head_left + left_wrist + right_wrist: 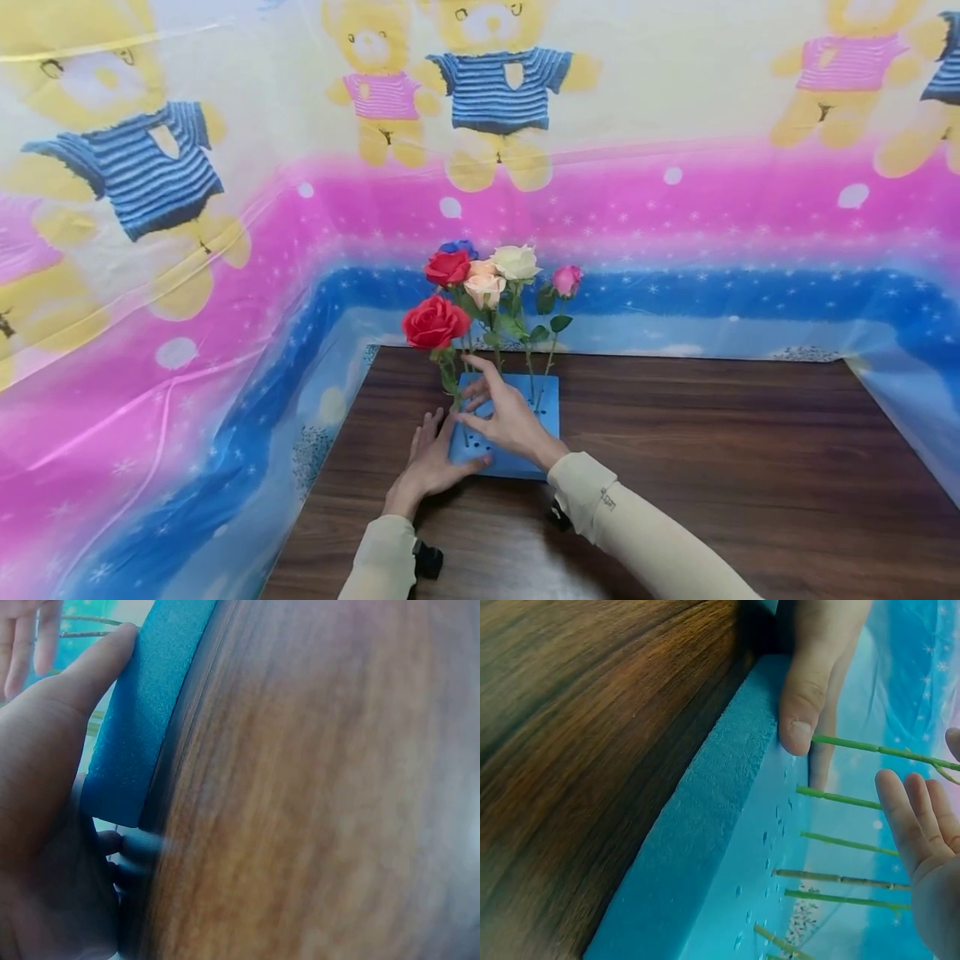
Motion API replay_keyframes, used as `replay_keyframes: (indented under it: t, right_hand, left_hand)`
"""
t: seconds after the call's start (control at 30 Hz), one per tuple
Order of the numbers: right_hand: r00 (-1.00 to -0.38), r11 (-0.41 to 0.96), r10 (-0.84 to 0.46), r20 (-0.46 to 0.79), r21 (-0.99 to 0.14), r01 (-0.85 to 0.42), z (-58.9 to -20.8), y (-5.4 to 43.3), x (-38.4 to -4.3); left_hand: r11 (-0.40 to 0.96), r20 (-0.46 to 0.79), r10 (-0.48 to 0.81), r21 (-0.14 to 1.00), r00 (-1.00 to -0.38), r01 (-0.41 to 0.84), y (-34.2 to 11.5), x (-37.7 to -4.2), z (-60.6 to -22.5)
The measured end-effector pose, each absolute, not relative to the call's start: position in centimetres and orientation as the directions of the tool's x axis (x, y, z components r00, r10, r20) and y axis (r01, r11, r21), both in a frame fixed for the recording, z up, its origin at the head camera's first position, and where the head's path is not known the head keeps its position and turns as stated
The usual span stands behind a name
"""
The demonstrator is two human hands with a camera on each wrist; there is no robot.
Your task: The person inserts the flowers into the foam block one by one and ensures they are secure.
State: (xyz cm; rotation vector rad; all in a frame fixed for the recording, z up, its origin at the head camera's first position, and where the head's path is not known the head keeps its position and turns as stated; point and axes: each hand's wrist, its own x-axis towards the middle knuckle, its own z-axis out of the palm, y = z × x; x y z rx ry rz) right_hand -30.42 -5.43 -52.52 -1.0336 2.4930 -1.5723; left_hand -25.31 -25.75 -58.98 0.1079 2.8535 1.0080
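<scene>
A blue foam block [547,433] with small holes lies on the table, several artificial roses standing in it. My left hand [431,462] rests at its front left corner, thumb on the block and the other fingers stretched along the left side. Close to the stem of the nearest red rose [435,322] is my right hand [510,421], its fingers extended. In the right wrist view this green stem [877,749] passes between thumb and fingers; firm contact is unclear. Behind stand another red rose [447,267], peach roses [484,290], a white rose [516,262] and a pink rose [567,281].
The dark wooden table [712,458] extends widely to the right of the block. A patterned cloth [675,292] with bears hangs along the back and left. Part of a blue rose [459,248] shows behind the red ones. Black straps [427,560] sit at the wrists.
</scene>
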Motion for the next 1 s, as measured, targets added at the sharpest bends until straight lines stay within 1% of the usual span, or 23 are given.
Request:
replay_keyframes:
  t: [0.17,0.3,0.5,0.7,0.87,1.0]
  right_hand:
    - [-0.793,0.257,-0.523,0.313,-0.829,-0.496,-52.1,-4.2,-30.2]
    - [-0.801,0.248,-0.506,0.321,-0.835,-0.491,-52.0,-3.2,-29.9]
    - [-0.810,0.256,-0.476,0.342,-0.827,-0.500,-52.0,-1.8,-29.5]
    - [-0.811,0.245,-0.451,0.372,-0.822,-0.514,-51.8,0.0,-29.0]
    - [-0.832,0.258,-0.406,0.377,-0.827,-0.500,-51.3,2.0,-28.7]
    - [-0.846,0.267,-0.360,0.393,-0.825,-0.497,-51.0,3.8,-28.5]
  left_hand:
    - [0.784,-0.070,0.104,0.620,-0.992,0.039,-25.5,-25.4,-58.3]
    - [0.770,-0.051,0.108,0.635,-0.993,0.051,-25.6,-25.7,-59.0]
    - [0.780,-0.070,0.098,0.625,-0.993,0.033,-25.4,-25.4,-58.6]
    - [0.800,-0.092,0.089,0.599,-0.992,0.016,-25.3,-25.3,-59.0]
    - [0.811,-0.127,0.084,0.585,-0.988,-0.006,-25.3,-25.4,-59.0]
    - [0.807,-0.109,0.088,0.590,-0.990,0.007,-25.2,-25.5,-59.0]
